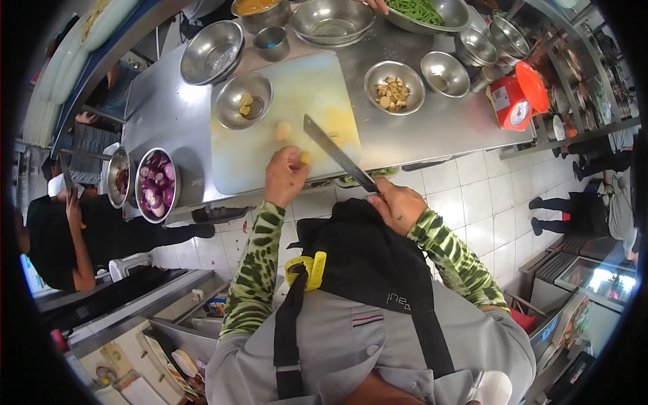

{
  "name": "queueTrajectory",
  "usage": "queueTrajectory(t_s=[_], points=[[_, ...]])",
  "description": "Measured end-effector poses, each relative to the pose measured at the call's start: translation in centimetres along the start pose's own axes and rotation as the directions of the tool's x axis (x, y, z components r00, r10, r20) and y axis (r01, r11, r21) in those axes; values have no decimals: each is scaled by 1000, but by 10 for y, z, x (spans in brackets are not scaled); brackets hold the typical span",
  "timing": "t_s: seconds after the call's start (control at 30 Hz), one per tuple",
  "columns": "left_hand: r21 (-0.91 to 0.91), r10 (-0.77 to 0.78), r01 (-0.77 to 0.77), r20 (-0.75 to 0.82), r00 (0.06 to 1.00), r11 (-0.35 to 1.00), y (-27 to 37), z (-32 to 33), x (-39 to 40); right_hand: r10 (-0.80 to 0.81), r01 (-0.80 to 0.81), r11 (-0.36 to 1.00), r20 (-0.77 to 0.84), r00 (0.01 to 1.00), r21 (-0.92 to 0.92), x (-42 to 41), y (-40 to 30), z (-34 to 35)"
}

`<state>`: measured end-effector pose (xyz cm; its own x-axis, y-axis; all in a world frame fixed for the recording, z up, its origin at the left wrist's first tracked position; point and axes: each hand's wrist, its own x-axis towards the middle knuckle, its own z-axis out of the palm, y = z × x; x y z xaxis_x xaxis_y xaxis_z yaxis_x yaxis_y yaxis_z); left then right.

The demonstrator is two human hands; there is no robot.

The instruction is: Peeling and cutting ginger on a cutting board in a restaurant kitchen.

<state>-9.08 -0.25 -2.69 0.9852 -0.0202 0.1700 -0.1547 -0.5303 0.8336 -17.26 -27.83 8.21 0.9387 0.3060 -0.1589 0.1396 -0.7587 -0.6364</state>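
My right hand [400, 205] grips the handle of a kitchen knife [336, 152], its blade slanting up and left over the pale cutting board [314, 86]. At the board's near edge, my left hand [287, 177] has its fingertips curled against a small yellowish peeled piece [305, 157], perhaps ginger. Another peeled piece [283, 131] lies just beyond that hand, and small slices [336, 140] lie beyond the blade. A steel bowl [244, 101] with a few yellowish pieces rests on the board's far left part. To the board's right, another steel bowl [395, 88] holds many tan chunks.
Purple onions fill a bowl [157, 186] at the table's left edge. A red kitchen scale [516, 98] stands at the right end. Steel bowls [212, 52] line the far side, where another person's hand [375, 5] touches a colander of green beans [416, 11]. Other people stand left and right.
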Motion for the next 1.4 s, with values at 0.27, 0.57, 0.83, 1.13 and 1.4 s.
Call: queueTrajectory(t_s=[0.27, 0.57, 0.83, 1.13, 1.4], points=[[1, 3, -3, -112, 994, 1000, 10, 15, -10, -96, 106, 956, 52, 994, -273, 3, -10, 17], [61, 137, -134, -48, 989, 989, 17, 0, -1, -129, 135, 956, 39, 991, -260, 6, -8, 16], [121, 251, -256, 49, 967, 959, 15, -6, 6, -51, 65, 947, 53, 997, -314, 3, -27, 3], [100, 244, -246, 38, 969, 964, 16, -5, 6, 39, 16, 962, 196, 980, -273, 4, -38, -14], [87, 278, -279, 27, 960, 956, 14, -5, 3, 11, 33, 978, 208, 978, -205, 24, -7, 31]])
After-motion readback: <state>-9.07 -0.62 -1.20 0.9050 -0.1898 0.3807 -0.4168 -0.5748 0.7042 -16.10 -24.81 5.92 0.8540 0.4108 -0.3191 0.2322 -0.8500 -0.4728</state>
